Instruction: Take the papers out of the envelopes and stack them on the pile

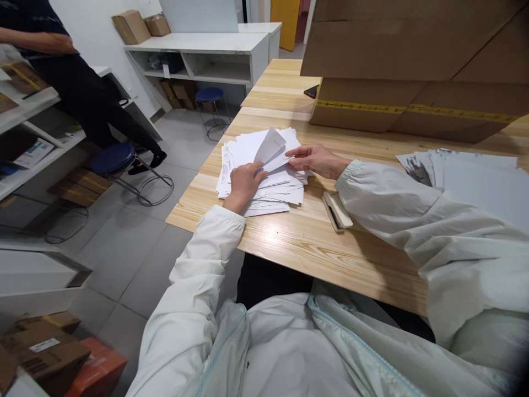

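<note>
A loose pile of white paper sheets [266, 207] lies near the left edge of the wooden table, its edges fanned unevenly. My left hand [243, 184] rests on the pile's near left side, fingers and thumb closed at the base of a folded sheet of paper [269, 145]. That sheet stands partly raised, with its corner upward. From the right, my right hand [317, 160] pinches the edge of a paper sheet between thumb and fingers. A beige stapler [338, 211] lies on the table below my right wrist.
Another stack of papers [483, 182] is at the right, beside my sleeve. Large cardboard boxes [372, 105] fill the table's far side, with a phone [311, 91] next to them. At left stand a person [78, 71] and blue stools [113, 158].
</note>
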A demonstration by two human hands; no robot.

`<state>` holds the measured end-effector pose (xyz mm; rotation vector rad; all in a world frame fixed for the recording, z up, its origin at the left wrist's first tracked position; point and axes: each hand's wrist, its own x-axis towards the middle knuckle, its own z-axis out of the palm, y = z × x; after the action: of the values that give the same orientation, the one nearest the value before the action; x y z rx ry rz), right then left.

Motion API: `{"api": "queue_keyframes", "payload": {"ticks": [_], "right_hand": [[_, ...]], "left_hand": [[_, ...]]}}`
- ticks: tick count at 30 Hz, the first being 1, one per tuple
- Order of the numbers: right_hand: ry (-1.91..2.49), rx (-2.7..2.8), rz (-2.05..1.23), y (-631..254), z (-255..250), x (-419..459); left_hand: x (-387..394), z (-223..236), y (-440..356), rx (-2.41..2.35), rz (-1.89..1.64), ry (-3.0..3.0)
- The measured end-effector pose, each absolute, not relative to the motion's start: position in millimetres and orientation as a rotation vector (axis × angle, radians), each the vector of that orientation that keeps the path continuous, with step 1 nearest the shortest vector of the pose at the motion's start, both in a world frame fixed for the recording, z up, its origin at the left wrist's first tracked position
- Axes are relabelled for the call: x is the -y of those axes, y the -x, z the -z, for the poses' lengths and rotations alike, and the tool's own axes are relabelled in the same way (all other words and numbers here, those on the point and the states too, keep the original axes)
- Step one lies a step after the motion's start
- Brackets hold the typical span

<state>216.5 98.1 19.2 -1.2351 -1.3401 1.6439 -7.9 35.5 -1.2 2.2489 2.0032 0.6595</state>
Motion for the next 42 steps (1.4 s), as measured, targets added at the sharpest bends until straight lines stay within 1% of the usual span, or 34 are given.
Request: {"api": "queue_keyframes", "payload": {"ticks": [11,19,38,42], "right_hand": [[1.213,1.363,-1.637,-213.6,-17.0,-97.0],[1.285,1.432,-1.584,-215.5,-16.3,-97.8],[1.307,1.363,-1.639,-211.8,-20.5,-94.2],[1.333,1.47,-1.544,-210.1,-18.6,-94.4]], "left_hand": [[-34.3,4.3,7.7,-2.013,-0.685,-2.259],[-34.1,4.9,7.9,-1.995,-0.718,-2.254],[-33.2,4.5,6.7,-2.001,-0.716,-2.248],[-31.4,3.5,5.2,-2.004,-0.706,-2.247]]}}
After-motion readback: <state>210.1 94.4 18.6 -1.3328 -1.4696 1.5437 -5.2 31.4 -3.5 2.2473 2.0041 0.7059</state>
